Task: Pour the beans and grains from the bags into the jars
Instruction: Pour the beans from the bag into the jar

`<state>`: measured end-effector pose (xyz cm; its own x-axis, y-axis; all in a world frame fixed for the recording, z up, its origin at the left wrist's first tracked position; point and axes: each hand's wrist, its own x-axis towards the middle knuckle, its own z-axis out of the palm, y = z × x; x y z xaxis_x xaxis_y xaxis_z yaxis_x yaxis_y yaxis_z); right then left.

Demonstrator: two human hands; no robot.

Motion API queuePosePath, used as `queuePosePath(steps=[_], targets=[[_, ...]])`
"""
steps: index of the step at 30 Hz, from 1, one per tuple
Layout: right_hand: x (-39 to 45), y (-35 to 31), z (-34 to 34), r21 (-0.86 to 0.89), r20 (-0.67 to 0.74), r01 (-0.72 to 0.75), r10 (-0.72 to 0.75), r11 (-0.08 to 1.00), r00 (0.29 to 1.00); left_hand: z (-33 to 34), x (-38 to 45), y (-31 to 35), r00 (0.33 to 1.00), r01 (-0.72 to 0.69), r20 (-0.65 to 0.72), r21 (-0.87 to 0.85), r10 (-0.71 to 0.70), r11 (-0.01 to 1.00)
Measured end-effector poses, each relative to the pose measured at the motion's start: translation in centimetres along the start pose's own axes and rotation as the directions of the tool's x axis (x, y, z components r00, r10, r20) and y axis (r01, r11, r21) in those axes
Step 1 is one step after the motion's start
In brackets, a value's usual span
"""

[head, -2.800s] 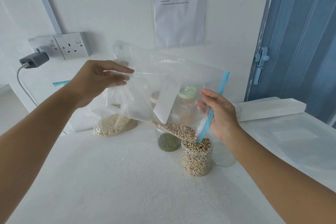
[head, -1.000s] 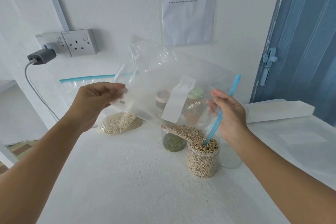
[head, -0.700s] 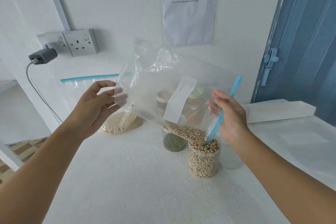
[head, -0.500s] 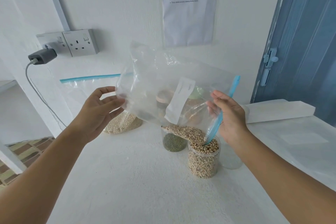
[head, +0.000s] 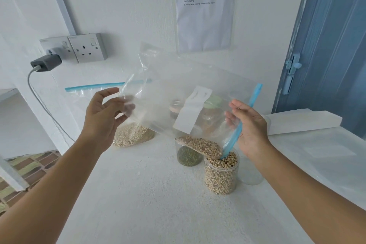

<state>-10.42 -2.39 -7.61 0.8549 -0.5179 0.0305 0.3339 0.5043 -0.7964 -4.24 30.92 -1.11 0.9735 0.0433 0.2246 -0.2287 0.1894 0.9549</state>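
Observation:
A clear zip bag [head: 170,105] with a white label hangs tilted, its blue-zip mouth over a plastic jar [head: 220,176] nearly full of pale beans. The beans left in the bag [head: 200,144] lie heaped at the mouth, touching the jar's heap. My right hand [head: 251,127] pinches the bag at the zip edge. At the raised bottom corner, my left hand [head: 105,113] is spread, its straight fingers touching the film from behind. A jar of green beans [head: 189,156] stands behind the bag. To the right of the bean jar is an empty clear jar [head: 251,172].
A second zip bag of white grain [head: 132,134] leans on the wall at left. Two lidded jars [head: 213,102] show through the held bag. Wall sockets with a charger [head: 46,63] and cable are at left. A white box [head: 303,123] and a blue door are at right.
My left hand released its grip on the bag's bottom corner and now touches it with spread fingers. The right hand and bag mouth stay over the jar.

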Motion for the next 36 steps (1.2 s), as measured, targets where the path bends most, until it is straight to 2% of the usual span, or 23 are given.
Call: queuePosePath(steps=[2, 7, 11, 15, 18, 20, 21, 23, 25, 27, 29, 31, 33, 36], targets=[[-0.1, -0.1, 0.2, 0.004, 0.004, 0.002, -0.002, 1.000, 1.000, 0.4, 0.2, 0.3, 1.000, -0.019, -0.020, -0.009, 0.019, 1.000], [-0.1, 0.0, -0.1, 0.011, -0.015, -0.007, 0.008, 1.000, 1.000, 0.7, 0.2, 0.1, 0.998, -0.016, 0.055, 0.025, 0.014, 1.000], [-0.1, 0.0, -0.3, 0.016, -0.010, -0.021, 0.021, 1.000, 1.000, 0.5, 0.2, -0.8, 0.999, -0.028, 0.040, 0.000, 0.028, 1.000], [-0.2, 0.1, -0.4, 0.029, -0.005, -0.035, 0.035, 0.999, 0.999, 0.9, -0.5, -2.0, 1.000, 0.019, -0.015, -0.063, -0.020, 0.998], [-0.3, 0.2, -0.3, 0.040, -0.010, -0.036, 0.036, 0.999, 0.999, 1.3, -2.3, -3.4, 0.999, 0.021, -0.034, -0.021, -0.021, 1.000], [-0.3, 0.2, -0.3, 0.044, -0.011, -0.036, 0.037, 0.998, 0.999, 1.6, -4.1, -4.6, 0.999, -0.021, -0.034, 0.075, 0.023, 0.997], [-0.3, 0.2, -0.3, 0.046, -0.010, -0.037, 0.037, 0.998, 0.999, 1.7, -4.8, -5.3, 0.999, -0.042, -0.001, 0.125, 0.042, 0.991], [-0.2, 0.3, -0.4, 0.049, -0.004, -0.034, 0.034, 0.998, 0.999, 2.2, -5.9, -6.8, 0.988, -0.050, 0.156, 0.201, 0.018, 0.978], [-0.2, 0.3, -0.5, 0.049, -0.001, -0.030, 0.030, 0.998, 1.000, 2.9, -6.8, -7.8, 0.939, 0.037, 0.321, 0.252, -0.119, 0.967], [-0.3, 0.3, -0.4, 0.046, 0.007, -0.029, 0.029, 0.999, 1.000, 3.7, -7.1, -8.3, 0.880, 0.154, 0.399, 0.272, -0.257, 0.950], [-0.4, 0.3, -0.4, 0.042, 0.019, -0.031, 0.030, 0.999, 0.999, 4.8, -7.0, -8.3, 0.860, 0.232, 0.401, 0.244, -0.316, 0.941], [-0.4, 0.3, -0.5, 0.042, 0.022, -0.026, 0.025, 0.999, 0.999, 5.8, -6.5, -8.3, 0.867, 0.277, 0.385, 0.159, -0.318, 0.948], [-0.3, 0.2, -0.8, 0.045, 0.021, -0.016, 0.015, 0.999, 1.000, 6.6, -6.0, -8.6, 0.887, 0.290, 0.355, 0.068, -0.295, 0.955], [-0.4, 0.1, -1.5, 0.012, 0.026, 0.008, -0.009, 1.000, 1.000, 7.4, -5.7, -9.0, 0.910, 0.258, 0.327, 0.041, -0.257, 0.965]])
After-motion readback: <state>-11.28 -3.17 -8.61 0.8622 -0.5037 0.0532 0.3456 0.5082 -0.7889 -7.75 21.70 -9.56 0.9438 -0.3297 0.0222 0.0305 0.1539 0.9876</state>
